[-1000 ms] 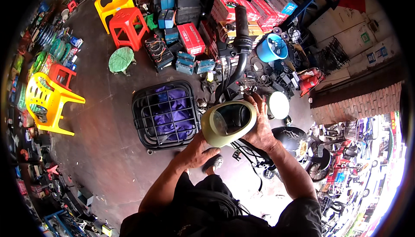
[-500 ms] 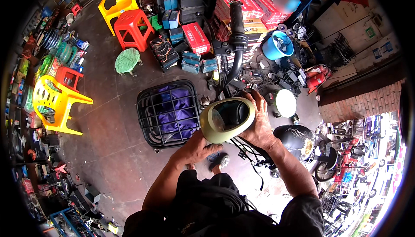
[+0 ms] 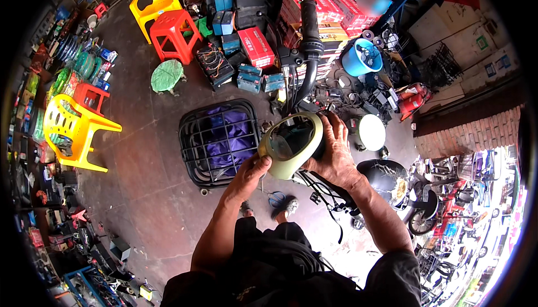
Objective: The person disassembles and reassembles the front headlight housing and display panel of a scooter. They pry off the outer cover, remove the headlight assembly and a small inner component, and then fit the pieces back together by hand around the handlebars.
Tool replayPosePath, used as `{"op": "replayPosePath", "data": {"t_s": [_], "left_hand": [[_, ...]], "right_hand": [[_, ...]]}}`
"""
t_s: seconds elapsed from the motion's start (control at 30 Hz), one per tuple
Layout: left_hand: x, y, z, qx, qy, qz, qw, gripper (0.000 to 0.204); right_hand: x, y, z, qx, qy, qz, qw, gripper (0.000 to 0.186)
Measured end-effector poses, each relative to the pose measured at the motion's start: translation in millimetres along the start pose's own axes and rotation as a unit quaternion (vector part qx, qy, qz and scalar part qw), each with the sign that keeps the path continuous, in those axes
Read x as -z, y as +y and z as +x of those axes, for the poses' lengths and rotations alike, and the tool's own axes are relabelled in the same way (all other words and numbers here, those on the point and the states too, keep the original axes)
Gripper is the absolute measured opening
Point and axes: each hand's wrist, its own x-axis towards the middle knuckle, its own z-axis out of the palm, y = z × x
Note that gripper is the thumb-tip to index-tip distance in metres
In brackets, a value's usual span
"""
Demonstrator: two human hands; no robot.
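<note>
A pale yellow-green oval plastic housing with a large opening is held between both hands beside the handlebar. Through the opening a dark interior shows. My left hand clasps the left side, its thumb laid along the rim. On the right side my right hand is closed round the housing and a dark part behind it; the lower fingers are partly hidden. Black cables hang below. Just ahead rises the black handlebar with its grip upright in view. To the left is a black wire basket with purple cloth inside.
Yellow chairs, a red stool and a green-covered stool stand to the left. Batteries and red boxes are stacked ahead. At right are a blue bucket, a round white stool and a black seat.
The housing has tilted and moved slightly left, turning its opening. My left hand has shifted up along its left side, thumb now on the rim. My right hand keeps its grip.
</note>
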Motion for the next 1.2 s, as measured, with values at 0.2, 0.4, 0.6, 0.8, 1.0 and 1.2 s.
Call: {"op": "replayPosePath", "data": {"t_s": [0.2,0.4,0.6,0.8,1.0,1.2], "left_hand": [[-2.1,8.3,8.1,-0.018,-0.027,0.041,0.999,0.069],[-6.3,17.6,16.6,-0.065,-0.028,0.163,0.984,0.07],[-4.7,29.6,23.2,-0.059,-0.032,0.273,0.96,0.063],[-14.9,46.2,25.4,-0.079,-0.006,0.428,0.9,0.067],[-18.3,27.8,29.0,-0.14,0.074,0.471,0.868,0.066],[-42.9,-19.0,36.4,-0.272,0.119,0.15,0.943,0.088]], "right_hand": [[13.6,14.1,1.5,0.055,-0.066,0.065,0.994,0.111],[39.3,22.5,1.6,0.028,-0.13,0.238,0.962,0.101],[5.7,26.6,-1.9,-0.044,0.009,0.366,0.929,0.099],[-8.5,27.1,-7.9,-0.087,0.092,0.341,0.931,0.079],[-4.7,28.2,-11.2,-0.139,0.105,0.374,0.911,0.075],[17.3,9.7,-14.3,-0.149,0.1,0.355,0.918,0.071]]}}
